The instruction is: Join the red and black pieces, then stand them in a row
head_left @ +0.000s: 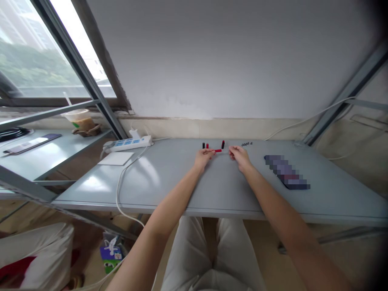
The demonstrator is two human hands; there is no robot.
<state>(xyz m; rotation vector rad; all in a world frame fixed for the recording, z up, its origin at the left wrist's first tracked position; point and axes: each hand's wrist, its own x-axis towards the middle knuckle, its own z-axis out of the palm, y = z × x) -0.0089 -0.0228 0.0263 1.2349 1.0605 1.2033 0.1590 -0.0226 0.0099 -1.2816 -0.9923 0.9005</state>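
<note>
My left hand [205,157] is closed on a slim red stick-like piece [217,150], whose free end points right. A little to the right, my right hand [238,155] has its fingers pinched together; anything in them is too small to make out. Just behind my left hand stand a small black cylinder [203,145] and a small red one [207,145]. Between the hands and farther back is an upright cylinder, black with a red top [223,144]. Several tiny dark pieces [246,144] lie in a row behind my right hand.
On the right of the grey desk [224,194] lies a blurred-out dark flat object [286,171]. At the left are a white power strip [130,142], a white square plate [116,158] and a trailing white cable [118,186]. A drink cup [81,119] stands on the neighbouring desk.
</note>
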